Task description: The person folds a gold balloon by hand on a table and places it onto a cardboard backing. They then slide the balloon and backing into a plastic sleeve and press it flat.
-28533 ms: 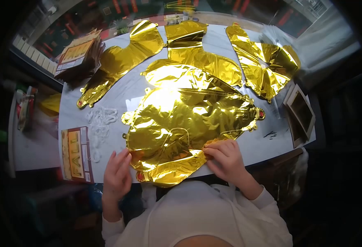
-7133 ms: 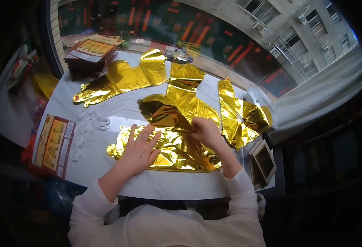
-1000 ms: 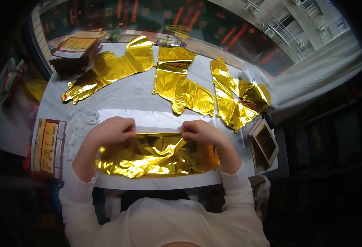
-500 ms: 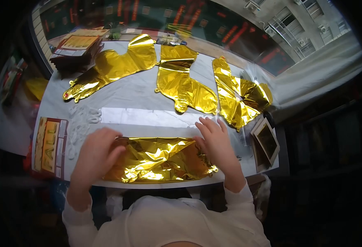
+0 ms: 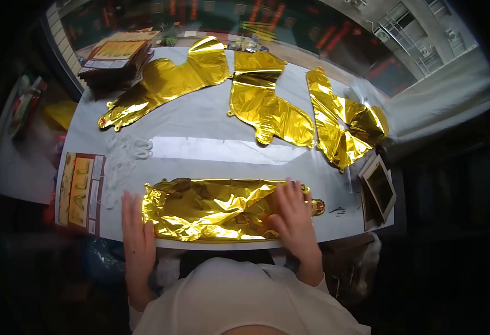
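Near edge of table (image 5: 239, 167): folded gold foil (image 5: 217, 215) lies flat, long side left to right. Left hand (image 5: 138, 245) upright at its left end, fingers extended, gripping nothing; contact unclear. Right hand (image 5: 295, 220) over the right part, fingers spread, not clamped. Hands well apart. Left: FALL card (image 5: 82, 192), white string (image 5: 126, 162) just beyond. Right: box (image 5: 379, 187). Far: three gold foil pieces (image 5: 267, 103); card stack (image 5: 114, 61) far left.

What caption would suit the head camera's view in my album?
Left hand beside and right hand over crinkled gold foil on a white table.
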A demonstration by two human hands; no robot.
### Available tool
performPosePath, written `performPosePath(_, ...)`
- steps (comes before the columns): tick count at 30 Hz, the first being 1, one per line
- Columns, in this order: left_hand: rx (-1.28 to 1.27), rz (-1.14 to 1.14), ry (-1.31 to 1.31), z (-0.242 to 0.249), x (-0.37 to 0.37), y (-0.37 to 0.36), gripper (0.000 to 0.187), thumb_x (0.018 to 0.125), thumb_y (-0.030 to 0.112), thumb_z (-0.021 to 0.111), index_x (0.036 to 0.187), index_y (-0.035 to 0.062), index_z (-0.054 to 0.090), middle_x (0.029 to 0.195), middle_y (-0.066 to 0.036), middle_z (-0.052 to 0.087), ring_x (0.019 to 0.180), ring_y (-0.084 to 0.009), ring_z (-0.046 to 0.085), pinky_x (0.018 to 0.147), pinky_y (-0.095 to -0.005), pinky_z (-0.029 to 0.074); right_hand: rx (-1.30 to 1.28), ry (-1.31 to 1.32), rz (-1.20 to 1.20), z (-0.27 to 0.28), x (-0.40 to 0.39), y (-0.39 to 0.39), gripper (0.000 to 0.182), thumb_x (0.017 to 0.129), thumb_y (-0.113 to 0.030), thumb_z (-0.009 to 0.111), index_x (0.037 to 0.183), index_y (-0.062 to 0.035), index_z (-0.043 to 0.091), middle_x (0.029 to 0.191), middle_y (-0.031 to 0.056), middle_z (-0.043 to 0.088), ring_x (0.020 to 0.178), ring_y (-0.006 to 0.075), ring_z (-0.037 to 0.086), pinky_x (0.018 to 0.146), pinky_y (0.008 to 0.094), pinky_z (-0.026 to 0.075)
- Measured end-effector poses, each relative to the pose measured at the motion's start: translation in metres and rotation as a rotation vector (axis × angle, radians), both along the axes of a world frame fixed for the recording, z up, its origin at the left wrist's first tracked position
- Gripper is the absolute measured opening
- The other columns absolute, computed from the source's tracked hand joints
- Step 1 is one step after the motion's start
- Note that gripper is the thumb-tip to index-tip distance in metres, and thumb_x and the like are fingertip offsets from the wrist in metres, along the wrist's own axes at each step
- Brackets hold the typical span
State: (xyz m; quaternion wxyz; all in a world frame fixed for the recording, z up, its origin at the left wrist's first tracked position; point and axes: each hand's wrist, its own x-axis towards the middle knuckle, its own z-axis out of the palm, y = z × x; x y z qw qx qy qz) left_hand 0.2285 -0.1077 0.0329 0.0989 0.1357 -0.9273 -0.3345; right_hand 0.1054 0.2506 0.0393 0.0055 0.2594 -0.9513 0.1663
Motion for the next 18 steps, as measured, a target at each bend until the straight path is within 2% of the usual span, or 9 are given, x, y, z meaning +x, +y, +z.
performPosePath(2, 0.014, -0.009, -0.001, -0.002, 0.001, 0.001, 0.059, 0.103, 0.005, 0.044, 0.161, -0.0010, 0.036, 0.172, -0.025, 0.024, 0.159, -0.0455, 0.023, 0.128, -0.0514, 0.022, 0.018, 0.010, -0.097, 0.004, -0.003, 0.022, 0.070, 0.102, -0.039, 0.065, 0.162, -0.0116, 0.041, 0.172, 0.0176, 0.031, 0.159, 0.0420, 0.026, 0.128, 0.0622, 0.013)
performPosePath(4, 0.028, -0.031, 0.002, -0.003, 0.002, 0.003, 0.058, 0.104, 0.006, 0.044, 0.161, -0.0010, 0.037, 0.172, -0.025, 0.024, 0.158, -0.0450, 0.024, 0.128, -0.0506, 0.022, 0.033, 0.062, -0.205, 0.010, -0.003, 0.047, 0.069, 0.098, -0.033, 0.071, 0.159, -0.0118, 0.046, 0.171, 0.0182, 0.032, 0.158, 0.0437, 0.027, 0.127, 0.0634, 0.014)
performPosePath(5, 0.077, -0.021, 0.019, -0.003, 0.002, 0.005, 0.057, 0.105, 0.006, 0.043, 0.162, 0.0009, 0.037, 0.173, -0.023, 0.024, 0.159, -0.0417, 0.025, 0.128, -0.0487, 0.022, 0.038, 0.065, -0.215, 0.016, 0.000, 0.058, 0.069, 0.098, -0.033, 0.071, 0.159, -0.0118, 0.046, 0.171, 0.0182, 0.032, 0.158, 0.0437, 0.027, 0.127, 0.0634, 0.014)
performPosePath(7, 0.132, -0.035, 0.038, -0.002, 0.001, 0.009, 0.057, 0.106, 0.007, 0.043, 0.162, 0.0029, 0.038, 0.174, -0.021, 0.025, 0.160, -0.0385, 0.026, 0.128, -0.0467, 0.023, -0.026, -0.051, -0.229, 0.034, 0.009, 0.078, 0.073, 0.091, -0.027, 0.079, 0.156, -0.0128, 0.050, 0.171, 0.0184, 0.033, 0.158, 0.0438, 0.027, 0.127, 0.0641, 0.016)
performPosePath(8, 0.144, -0.024, 0.056, 0.000, 0.001, 0.012, 0.055, 0.106, 0.007, 0.042, 0.161, 0.0017, 0.040, 0.173, -0.022, 0.025, 0.159, -0.0392, 0.027, 0.127, -0.0468, 0.024, -0.046, -0.067, -0.230, 0.039, 0.014, 0.084, 0.084, 0.080, -0.030, 0.088, 0.154, -0.0138, 0.052, 0.170, 0.0182, 0.033, 0.158, 0.0440, 0.027, 0.126, 0.0643, 0.017)
performPosePath(9, 0.156, -0.013, 0.072, 0.001, 0.000, 0.014, 0.054, 0.106, 0.007, 0.042, 0.160, 0.0005, 0.042, 0.173, -0.023, 0.025, 0.158, -0.0398, 0.029, 0.127, -0.0468, 0.026, -0.043, -0.065, -0.248, 0.040, 0.017, 0.087, 0.084, 0.080, -0.030, 0.088, 0.154, -0.0138, 0.052, 0.170, 0.0182, 0.033, 0.158, 0.0440, 0.027, 0.126, 0.0643, 0.017)
performPosePath(11, 0.168, -0.012, 0.070, 0.000, -0.002, 0.014, 0.053, 0.107, 0.009, 0.043, 0.159, 0.0016, 0.043, 0.173, -0.022, 0.026, 0.157, -0.0386, 0.030, 0.126, -0.0461, 0.027, -0.053, -0.102, -0.200, 0.039, 0.023, 0.093, 0.093, 0.071, -0.030, 0.094, 0.153, -0.0115, 0.053, 0.171, 0.0188, 0.034, 0.159, 0.0431, 0.028, 0.128, 0.0595, 0.016)
performPosePath(12, 0.172, 0.002, 0.090, -0.001, -0.002, 0.014, 0.053, 0.107, 0.011, 0.043, 0.159, 0.0024, 0.044, 0.173, -0.020, 0.028, 0.158, -0.0377, 0.030, 0.127, -0.0460, 0.026, -0.060, -0.114, -0.209, 0.035, 0.024, 0.093, 0.095, 0.067, -0.033, 0.096, 0.151, -0.0131, 0.055, 0.169, 0.0182, 0.036, 0.159, 0.0430, 0.028, 0.127, 0.0608, 0.017)
performPosePath(18, 0.152, 0.007, 0.130, -0.004, -0.004, 0.012, 0.051, 0.109, 0.013, 0.043, 0.159, 0.0032, 0.045, 0.172, -0.019, 0.031, 0.157, -0.0365, 0.031, 0.127, -0.0465, 0.025, -0.116, -0.151, -0.211, 0.026, 0.022, 0.090, 0.081, 0.072, -0.031, 0.094, 0.144, -0.0158, 0.060, 0.164, 0.0152, 0.045, 0.156, 0.0433, 0.033, 0.127, 0.0629, 0.017)
